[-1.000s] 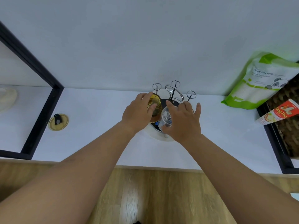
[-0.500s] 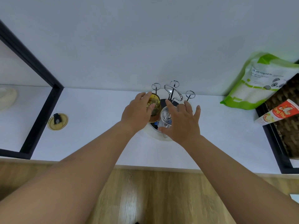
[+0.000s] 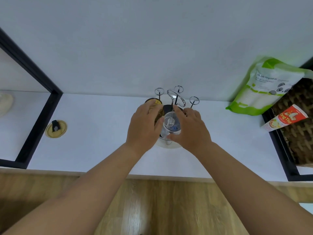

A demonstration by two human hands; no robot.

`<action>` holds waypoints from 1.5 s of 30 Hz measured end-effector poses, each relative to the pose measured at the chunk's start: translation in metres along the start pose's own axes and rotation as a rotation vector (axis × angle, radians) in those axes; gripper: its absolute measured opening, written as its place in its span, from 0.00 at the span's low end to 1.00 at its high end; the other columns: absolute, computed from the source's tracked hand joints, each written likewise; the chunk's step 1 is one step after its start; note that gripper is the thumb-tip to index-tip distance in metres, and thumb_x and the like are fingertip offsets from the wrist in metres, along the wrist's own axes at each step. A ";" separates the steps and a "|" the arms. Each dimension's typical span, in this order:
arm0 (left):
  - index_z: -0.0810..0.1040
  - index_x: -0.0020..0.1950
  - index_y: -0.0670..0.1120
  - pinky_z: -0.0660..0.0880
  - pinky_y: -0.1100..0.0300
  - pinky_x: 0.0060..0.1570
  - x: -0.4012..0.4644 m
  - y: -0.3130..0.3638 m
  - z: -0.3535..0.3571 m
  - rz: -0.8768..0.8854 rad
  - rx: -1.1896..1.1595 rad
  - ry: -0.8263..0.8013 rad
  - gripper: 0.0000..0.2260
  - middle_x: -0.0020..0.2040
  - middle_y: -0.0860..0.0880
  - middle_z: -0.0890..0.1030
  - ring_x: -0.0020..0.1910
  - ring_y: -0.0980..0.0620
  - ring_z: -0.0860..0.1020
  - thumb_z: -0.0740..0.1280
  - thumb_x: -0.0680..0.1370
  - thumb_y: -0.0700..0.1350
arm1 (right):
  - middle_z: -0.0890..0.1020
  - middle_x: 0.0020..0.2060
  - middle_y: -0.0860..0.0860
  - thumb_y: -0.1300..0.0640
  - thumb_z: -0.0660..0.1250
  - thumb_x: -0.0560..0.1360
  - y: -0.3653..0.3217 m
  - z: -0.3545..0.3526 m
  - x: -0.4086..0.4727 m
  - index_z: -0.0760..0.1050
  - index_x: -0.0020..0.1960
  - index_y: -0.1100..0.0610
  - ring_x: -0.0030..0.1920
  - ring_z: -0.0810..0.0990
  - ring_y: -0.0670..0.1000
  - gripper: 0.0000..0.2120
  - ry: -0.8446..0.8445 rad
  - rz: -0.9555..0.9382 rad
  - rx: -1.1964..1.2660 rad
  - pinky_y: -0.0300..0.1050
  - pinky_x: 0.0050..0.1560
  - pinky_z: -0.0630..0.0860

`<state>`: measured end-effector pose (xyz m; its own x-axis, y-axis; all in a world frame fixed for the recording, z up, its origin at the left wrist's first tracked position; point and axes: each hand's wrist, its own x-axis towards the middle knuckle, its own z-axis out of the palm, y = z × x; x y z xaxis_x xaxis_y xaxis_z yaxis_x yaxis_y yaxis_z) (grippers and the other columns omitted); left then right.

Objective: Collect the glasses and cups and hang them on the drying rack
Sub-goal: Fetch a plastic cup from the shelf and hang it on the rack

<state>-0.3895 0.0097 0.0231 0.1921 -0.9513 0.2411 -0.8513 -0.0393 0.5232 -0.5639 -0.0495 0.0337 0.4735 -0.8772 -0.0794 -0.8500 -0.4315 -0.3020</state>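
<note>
— What can't you make out?

— My hands cover most of the rack (image 3: 176,99). Its base and lower pegs are hidden; only three ringed peg tops and the loop handle rise behind my fingers. The rim of the white dish (image 3: 166,145) under it peeps out between my wrists. My forearms run out of the bottom of the view.

— How much room around it?

— The rack stands at the back edge of the worktop (image 3: 101,141), close to the wall. The worktop lies bare on both sides of it and toward the front edge. Toward the left edge there is a round lid (image 3: 56,129) beside a black frame (image 3: 39,122). At the right end a green pouch (image 3: 259,89) leans on the wall, with a red carton (image 3: 284,119) by a wicker basket (image 3: 303,133).

— And your grip?

— My left hand (image 3: 144,128) curls over the amber glass (image 3: 155,107), fingers on its rim, at the rack's left side. Whether it sits on a peg I cannot tell. My right hand (image 3: 191,131) wraps the clear glass (image 3: 170,126) from the right, thumb in front at its near end. That glass is tilted over the rack's front; something blue shows blurred through it.
</note>
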 end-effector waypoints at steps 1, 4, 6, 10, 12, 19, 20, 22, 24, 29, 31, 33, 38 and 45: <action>0.75 0.73 0.48 0.70 0.48 0.70 -0.004 0.001 0.002 0.020 0.012 -0.004 0.19 0.74 0.49 0.72 0.73 0.48 0.69 0.64 0.83 0.51 | 0.72 0.72 0.55 0.37 0.79 0.68 -0.002 0.000 0.000 0.57 0.84 0.50 0.73 0.67 0.59 0.53 -0.007 -0.004 0.014 0.53 0.66 0.74; 0.75 0.73 0.50 0.70 0.47 0.71 -0.012 -0.001 0.005 0.043 0.025 -0.016 0.19 0.75 0.50 0.72 0.74 0.49 0.69 0.64 0.83 0.53 | 0.70 0.73 0.55 0.37 0.79 0.68 -0.010 0.000 -0.003 0.55 0.84 0.49 0.73 0.65 0.59 0.54 -0.030 -0.004 0.051 0.51 0.67 0.72; 0.74 0.73 0.51 0.69 0.47 0.72 -0.013 -0.004 0.003 0.038 0.023 -0.030 0.20 0.76 0.50 0.71 0.75 0.49 0.68 0.62 0.83 0.55 | 0.71 0.72 0.55 0.38 0.80 0.68 -0.016 0.000 -0.008 0.54 0.84 0.49 0.73 0.66 0.58 0.54 -0.032 -0.014 0.067 0.50 0.67 0.72; 0.70 0.76 0.54 0.65 0.49 0.73 -0.011 -0.012 -0.001 0.026 0.075 -0.076 0.23 0.77 0.50 0.70 0.76 0.48 0.67 0.59 0.82 0.60 | 0.72 0.70 0.54 0.41 0.80 0.70 -0.027 -0.001 -0.019 0.53 0.84 0.46 0.72 0.69 0.58 0.52 -0.033 -0.078 0.083 0.51 0.66 0.74; 0.70 0.77 0.53 0.67 0.49 0.73 -0.009 -0.015 -0.002 0.038 0.098 -0.106 0.24 0.77 0.50 0.70 0.75 0.48 0.68 0.59 0.83 0.60 | 0.73 0.69 0.54 0.40 0.79 0.70 -0.028 -0.004 -0.021 0.52 0.84 0.46 0.71 0.71 0.58 0.53 -0.028 -0.097 0.047 0.51 0.65 0.76; 0.72 0.77 0.51 0.66 0.49 0.72 0.002 -0.021 -0.006 0.017 0.147 -0.134 0.22 0.77 0.48 0.71 0.75 0.45 0.68 0.64 0.83 0.53 | 0.76 0.63 0.52 0.39 0.78 0.71 -0.025 -0.006 -0.015 0.50 0.85 0.45 0.65 0.74 0.56 0.53 -0.010 -0.111 -0.008 0.51 0.58 0.80; 0.72 0.77 0.51 0.66 0.49 0.72 0.004 -0.022 -0.006 0.016 0.153 -0.141 0.21 0.77 0.48 0.71 0.75 0.45 0.69 0.64 0.83 0.52 | 0.76 0.63 0.52 0.39 0.78 0.71 -0.026 -0.006 -0.015 0.51 0.85 0.45 0.65 0.74 0.56 0.52 -0.012 -0.107 -0.006 0.52 0.58 0.80; 0.72 0.77 0.51 0.67 0.49 0.72 0.006 -0.024 -0.006 0.022 0.175 -0.153 0.21 0.77 0.48 0.71 0.75 0.45 0.69 0.64 0.83 0.52 | 0.76 0.64 0.52 0.40 0.78 0.71 -0.026 -0.005 -0.015 0.53 0.84 0.46 0.66 0.74 0.56 0.51 -0.004 -0.103 -0.003 0.53 0.58 0.80; 0.72 0.77 0.51 0.67 0.49 0.71 0.006 -0.026 -0.006 0.033 0.202 -0.155 0.21 0.77 0.48 0.72 0.74 0.44 0.70 0.65 0.83 0.51 | 0.76 0.65 0.52 0.41 0.78 0.72 -0.025 -0.004 -0.016 0.54 0.84 0.47 0.67 0.74 0.56 0.49 -0.006 -0.103 -0.007 0.54 0.60 0.79; 0.73 0.76 0.50 0.71 0.49 0.68 0.006 -0.027 -0.007 0.067 0.235 -0.132 0.21 0.75 0.46 0.74 0.71 0.42 0.74 0.68 0.82 0.49 | 0.74 0.70 0.52 0.41 0.75 0.75 -0.024 -0.008 -0.016 0.59 0.83 0.50 0.71 0.72 0.56 0.43 -0.015 -0.099 -0.021 0.54 0.64 0.76; 0.73 0.76 0.50 0.71 0.50 0.68 0.005 -0.028 -0.008 0.060 0.246 -0.115 0.21 0.74 0.46 0.75 0.70 0.43 0.74 0.68 0.82 0.49 | 0.74 0.70 0.52 0.41 0.74 0.76 -0.023 -0.008 -0.017 0.62 0.81 0.50 0.71 0.72 0.56 0.39 -0.012 -0.096 -0.023 0.53 0.64 0.75; 0.74 0.76 0.50 0.72 0.51 0.68 0.005 -0.029 -0.009 0.045 0.248 -0.102 0.21 0.74 0.46 0.75 0.70 0.43 0.75 0.67 0.83 0.50 | 0.75 0.70 0.52 0.41 0.73 0.76 -0.020 -0.009 -0.017 0.64 0.80 0.50 0.71 0.72 0.56 0.37 -0.009 -0.097 -0.030 0.53 0.63 0.75; 0.78 0.72 0.49 0.73 0.49 0.65 0.001 -0.028 -0.013 0.068 0.231 -0.072 0.18 0.72 0.45 0.78 0.68 0.42 0.77 0.68 0.82 0.49 | 0.76 0.69 0.51 0.42 0.72 0.78 -0.017 -0.013 -0.014 0.65 0.80 0.51 0.69 0.73 0.56 0.34 0.002 -0.085 -0.039 0.53 0.62 0.75; 0.84 0.65 0.49 0.75 0.48 0.62 -0.006 -0.026 -0.014 0.076 0.209 -0.018 0.15 0.67 0.45 0.82 0.62 0.42 0.81 0.72 0.79 0.49 | 0.81 0.65 0.51 0.43 0.69 0.81 -0.011 -0.013 -0.008 0.71 0.76 0.54 0.70 0.73 0.56 0.28 0.016 -0.048 -0.064 0.53 0.60 0.75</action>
<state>-0.3616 0.0203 0.0192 0.1163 -0.9591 0.2581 -0.9459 -0.0277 0.3231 -0.5610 -0.0401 0.0499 0.5104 -0.8584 -0.0508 -0.8399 -0.4850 -0.2438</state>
